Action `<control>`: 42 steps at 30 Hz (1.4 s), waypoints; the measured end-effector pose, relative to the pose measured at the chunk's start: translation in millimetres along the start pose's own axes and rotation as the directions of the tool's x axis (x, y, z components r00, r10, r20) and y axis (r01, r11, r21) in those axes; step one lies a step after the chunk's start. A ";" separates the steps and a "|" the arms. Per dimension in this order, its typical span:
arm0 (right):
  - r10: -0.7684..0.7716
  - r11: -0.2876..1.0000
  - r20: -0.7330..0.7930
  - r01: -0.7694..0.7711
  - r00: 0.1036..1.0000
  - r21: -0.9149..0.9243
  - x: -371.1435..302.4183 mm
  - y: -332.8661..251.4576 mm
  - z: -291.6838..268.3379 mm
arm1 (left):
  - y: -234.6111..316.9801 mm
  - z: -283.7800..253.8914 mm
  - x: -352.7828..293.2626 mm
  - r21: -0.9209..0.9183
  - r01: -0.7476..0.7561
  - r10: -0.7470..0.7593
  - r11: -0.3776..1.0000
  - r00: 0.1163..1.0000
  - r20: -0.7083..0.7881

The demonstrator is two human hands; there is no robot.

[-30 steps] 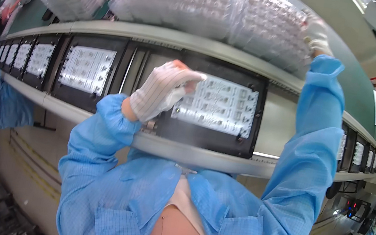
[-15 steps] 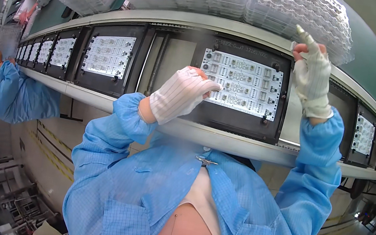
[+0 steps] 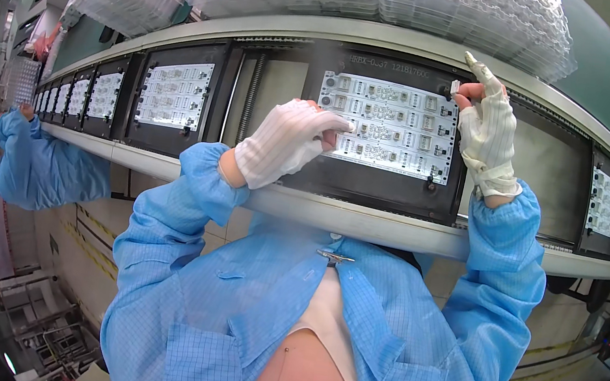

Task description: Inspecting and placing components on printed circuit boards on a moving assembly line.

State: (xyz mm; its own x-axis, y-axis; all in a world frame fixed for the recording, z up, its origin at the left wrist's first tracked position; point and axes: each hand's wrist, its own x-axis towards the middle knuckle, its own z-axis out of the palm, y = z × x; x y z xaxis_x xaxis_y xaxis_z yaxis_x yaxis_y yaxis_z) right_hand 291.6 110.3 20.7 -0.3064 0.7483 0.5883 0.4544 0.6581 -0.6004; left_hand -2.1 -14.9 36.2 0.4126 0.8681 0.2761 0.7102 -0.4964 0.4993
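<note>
A white circuit board panel (image 3: 402,129) with rows of small parts lies in a black carrier (image 3: 369,189) before me. My left hand (image 3: 284,143), in a white striped glove with bare fingertips, is closed in a pinch over the panel's left side. What its fingers hold, if anything, I cannot make out. Above the panel's upper right corner is my gloved right hand (image 3: 487,132). Its thumb and a bent finger pinch a small white component (image 3: 455,87), while the index finger points up and away.
Other carriers with white panels (image 3: 174,93) line the conveyor on the left, and more panels (image 3: 605,202) on the right. Stacked clear plastic trays (image 3: 476,18) stand behind the conveyor's far rail (image 3: 283,27). A co-worker in blue (image 3: 55,159) is at the far left.
My right hand has moved left and slightly down from the trays to the panel's upper right corner, with the small white component. My left hand has shifted slightly left.
</note>
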 end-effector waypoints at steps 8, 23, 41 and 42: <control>-0.065 0.998 0.021 0.065 0.998 -0.016 -3.1 -8.3 0.8 | -2.6 6.0 10.1 0.218 -0.159 0.150 0.963 0.987 0.057; 0.079 0.996 0.355 -0.086 0.931 0.003 -57.7 -33.9 -10.8 | -13.9 1.0 14.8 0.126 -0.140 0.160 0.982 0.972 -0.170; -0.097 0.977 0.492 0.176 0.865 -0.118 -58.2 -22.7 -11.1 | -21.1 8.6 10.7 0.118 -0.156 0.177 0.981 0.965 -0.193; -0.097 0.979 0.498 0.172 0.862 -0.106 -58.8 -21.2 -11.0 | -20.9 8.8 9.9 0.114 -0.155 0.175 0.981 0.965 -0.195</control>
State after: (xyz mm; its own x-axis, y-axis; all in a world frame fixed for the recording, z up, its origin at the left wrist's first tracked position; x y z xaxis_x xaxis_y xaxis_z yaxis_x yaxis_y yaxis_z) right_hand 309.2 51.5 4.8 -0.7249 0.6224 0.2951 0.4815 0.7642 -0.4292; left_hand -7.8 4.0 21.3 0.4114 0.7527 0.5140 0.6982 -0.6227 0.3532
